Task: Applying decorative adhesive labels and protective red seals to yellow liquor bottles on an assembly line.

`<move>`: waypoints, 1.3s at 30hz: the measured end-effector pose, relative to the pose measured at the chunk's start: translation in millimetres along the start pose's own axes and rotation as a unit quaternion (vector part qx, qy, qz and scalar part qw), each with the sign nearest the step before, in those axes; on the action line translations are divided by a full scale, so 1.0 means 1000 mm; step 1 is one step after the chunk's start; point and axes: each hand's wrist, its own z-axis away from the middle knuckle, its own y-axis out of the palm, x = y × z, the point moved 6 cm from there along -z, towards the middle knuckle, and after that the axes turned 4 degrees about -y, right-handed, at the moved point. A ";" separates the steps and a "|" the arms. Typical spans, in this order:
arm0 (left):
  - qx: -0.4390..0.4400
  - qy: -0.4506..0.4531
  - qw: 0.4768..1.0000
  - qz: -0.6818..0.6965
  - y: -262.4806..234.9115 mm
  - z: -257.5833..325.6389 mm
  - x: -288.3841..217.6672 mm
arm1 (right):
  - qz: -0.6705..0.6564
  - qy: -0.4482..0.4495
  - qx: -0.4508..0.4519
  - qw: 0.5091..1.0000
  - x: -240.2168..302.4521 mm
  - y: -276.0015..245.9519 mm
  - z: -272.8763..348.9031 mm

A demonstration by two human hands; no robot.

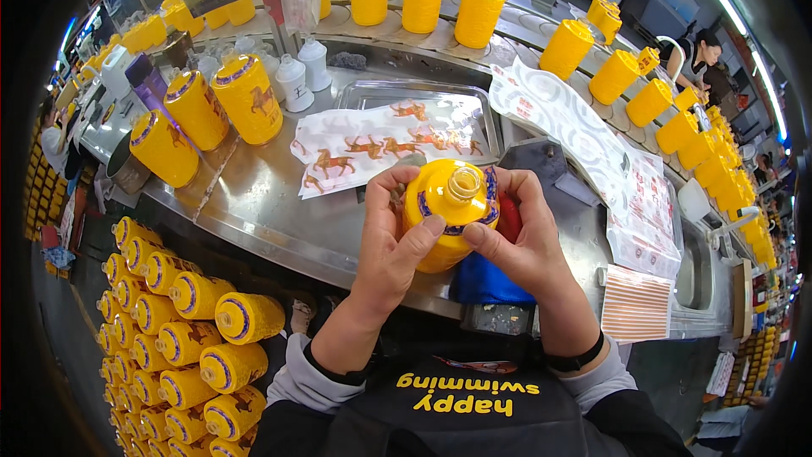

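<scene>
Holding a yellow bottle (448, 211) between both hands, we keep it just above the near edge of the steel worktable (262, 203), its open neck turned up toward the camera. Our left hand (396, 241) wraps the bottle's left side with fingers curled and the thumb pressed flat on the blue band below the neck. Our right hand (518, 241) closes on the right side in the same manner, its thumb pressed beside the left thumb; the two thumb tips are nearly touching.

To the lower left, below the table edge, a stack of yellow bottles (182, 347) lies on its side with necks facing us. Just beyond the held bottle, sheets of horse decals (381, 145) lie partly on a steel tray (364, 95). Left of these, three yellow bottles (203, 114) stand on the worktable, with small white bottles (303, 74) behind. Farther back, a curved conveyor (516, 30) carries a row of yellow-wrapped bottles (423, 0), and white label sheets (584, 135) lie to the right
</scene>
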 end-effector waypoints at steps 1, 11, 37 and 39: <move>-0.002 -0.005 1.000 0.001 0.000 0.000 0.001 | -0.013 0.004 0.005 1.000 0.000 0.000 0.000; -0.014 0.019 1.000 0.018 -0.004 0.000 0.003 | -0.046 0.002 0.011 0.999 0.000 -0.002 0.003; 0.007 0.098 0.936 -0.337 0.003 -0.013 -0.011 | 0.178 -0.094 -0.211 0.957 0.082 -0.298 0.107; -0.010 0.093 0.926 -0.366 -0.004 -0.014 -0.010 | 0.215 0.011 -0.273 0.938 0.062 -0.384 0.147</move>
